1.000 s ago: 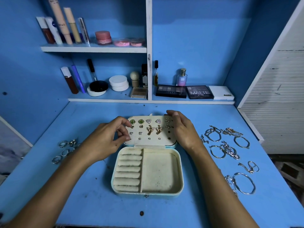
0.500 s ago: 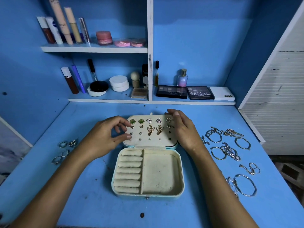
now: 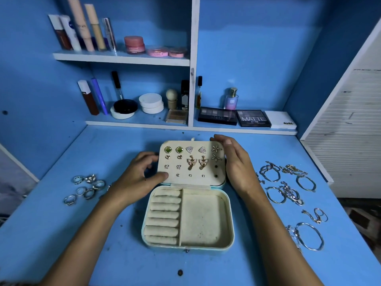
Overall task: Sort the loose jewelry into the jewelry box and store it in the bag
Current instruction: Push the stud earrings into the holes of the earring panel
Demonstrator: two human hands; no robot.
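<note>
- Loose silver rings (image 3: 86,188) are lying in a cluster on the blue desk (image 3: 61,234), well left of the box; they are looking small, hard and light, best pinched one at a time by the band.
- The left hand (image 3: 136,180) is resting at the lid's left edge, thumb on the earring panel, fingers loosely curled and gripping nothing.
- The jewelry box (image 3: 206,219) is sitting open mid-desk, ring rolls and tray bare, its earring-studded lid (image 3: 191,164) lying back.
- The right hand (image 3: 235,164) is touching the lid's right edge with fingers straight.
- Bracelets and chains (image 3: 288,188) are spreading out to the right, tangle-prone and probably delicate.
- No bag is showing; the cosmetics on the shelf (image 3: 123,58) are obstructing nothing.
</note>
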